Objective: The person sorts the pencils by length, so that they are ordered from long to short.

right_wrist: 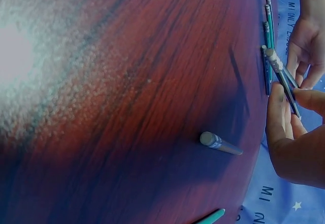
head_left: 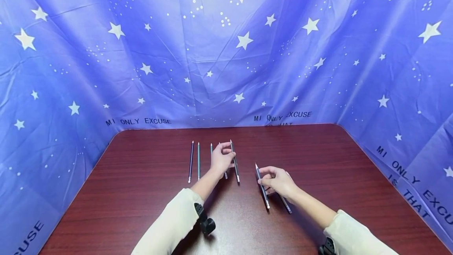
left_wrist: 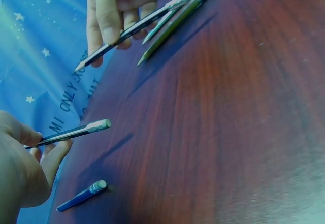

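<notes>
My left hand (head_left: 221,161) pinches a dark pencil (head_left: 235,166) between thumb and fingers, its sharpened tip pointing away. In the left wrist view that pencil (left_wrist: 76,132) hovers above its shadow. To the right, my right hand (head_left: 280,183) pinches another dark pencil (head_left: 263,190), also raised off the table, white eraser end toward me. Partly covered by the right hand, a pencil (head_left: 286,204) lies on the table; the right wrist view shows its eraser end (right_wrist: 216,141). Beneath the left hand lies a blue pencil (left_wrist: 84,196), mostly hidden.
Left of my left hand, a dark blue pencil (head_left: 191,162), a teal pencil (head_left: 199,160) and a partly hidden teal pencil (head_left: 211,147) lie roughly parallel. Near the right hand is a green pencil (left_wrist: 172,28). A starry blue cloth (head_left: 198,50) hangs behind the brown table (head_left: 141,207).
</notes>
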`<state>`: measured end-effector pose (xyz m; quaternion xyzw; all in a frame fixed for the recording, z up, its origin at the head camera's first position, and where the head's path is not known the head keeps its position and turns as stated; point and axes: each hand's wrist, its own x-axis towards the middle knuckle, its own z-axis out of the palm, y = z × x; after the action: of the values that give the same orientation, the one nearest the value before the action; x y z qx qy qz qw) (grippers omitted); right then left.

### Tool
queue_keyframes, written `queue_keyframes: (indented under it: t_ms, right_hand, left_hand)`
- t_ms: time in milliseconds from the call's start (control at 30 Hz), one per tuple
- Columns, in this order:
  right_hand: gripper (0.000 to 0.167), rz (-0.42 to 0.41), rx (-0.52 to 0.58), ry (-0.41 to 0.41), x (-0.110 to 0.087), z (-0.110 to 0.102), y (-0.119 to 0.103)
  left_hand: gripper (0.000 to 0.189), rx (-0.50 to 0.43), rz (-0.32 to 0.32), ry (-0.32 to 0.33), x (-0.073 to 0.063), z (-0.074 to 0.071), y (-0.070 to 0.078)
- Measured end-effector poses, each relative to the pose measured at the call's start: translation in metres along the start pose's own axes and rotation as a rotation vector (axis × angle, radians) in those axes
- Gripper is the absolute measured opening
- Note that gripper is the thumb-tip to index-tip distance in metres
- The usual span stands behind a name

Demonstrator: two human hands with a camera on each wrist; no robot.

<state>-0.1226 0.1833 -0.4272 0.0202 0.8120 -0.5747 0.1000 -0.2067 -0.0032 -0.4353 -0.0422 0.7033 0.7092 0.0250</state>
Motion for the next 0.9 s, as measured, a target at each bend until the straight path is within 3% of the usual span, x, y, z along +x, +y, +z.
queue_keyframes:
  t_ms: [300, 900]
  right_hand:
    - [0.043, -0.011, 0.006, -0.018, 0.0, 0.002, 0.0]
    - [0.042, -0.036, 0.012, -0.055, 0.002, 0.0, 0.005]
  left_hand:
    - [0.042, 0.006, -0.02, 0.042, 0.017, 0.004, -0.005]
    - [0.039, 0.065, -0.035, 0.024, 0.032, 0.008, -0.013]
